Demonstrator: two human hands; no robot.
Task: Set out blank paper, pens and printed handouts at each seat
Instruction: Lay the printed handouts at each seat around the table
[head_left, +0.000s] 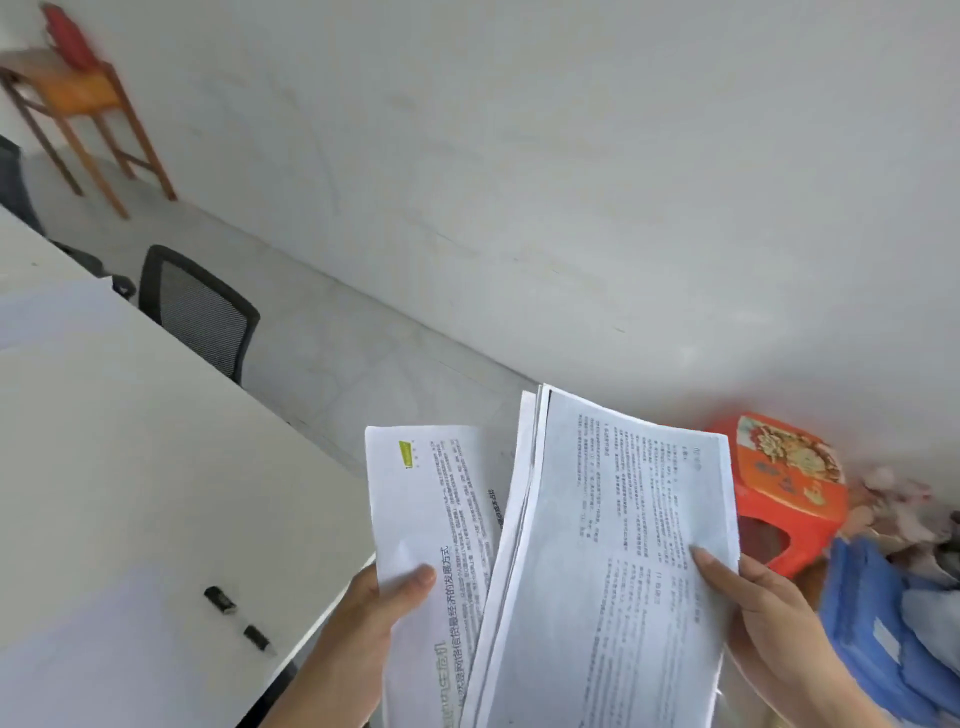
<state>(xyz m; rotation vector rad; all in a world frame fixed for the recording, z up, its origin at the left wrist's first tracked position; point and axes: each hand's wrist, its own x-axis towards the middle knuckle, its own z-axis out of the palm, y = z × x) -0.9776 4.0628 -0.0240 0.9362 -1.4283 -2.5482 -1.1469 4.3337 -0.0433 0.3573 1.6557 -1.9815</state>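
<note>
The job looks to be partway through. On the white table (135, 447), near its near edge, a pen (240, 619) lies on what seems to be a blank sheet (119, 644), though the paper is so close in tone to the tabletop that I can't be sure. Further along the table, in front of the black mesh chair (200, 312) pushed up to its long side, there is another pale patch (57, 312) that may be a second sheet; I see no pen there. No printed handout is on the table anywhere I can see, so I'd judge that this part is still to do.

The handouts are all in the person's hands, held up just off the table's near corner. The left hand (374, 618) pinches a single printed page (431, 514) with a green mark at its top, thumb pressed on the face and fingers hidden behind. The right hand (758, 597) grips a fanned stack of printed pages (623, 545) the same way, thumb on top at the right edge. The single page overlaps the stack's left edge, as if being peeled from it. My guess is that it goes beside the pen.
</note>
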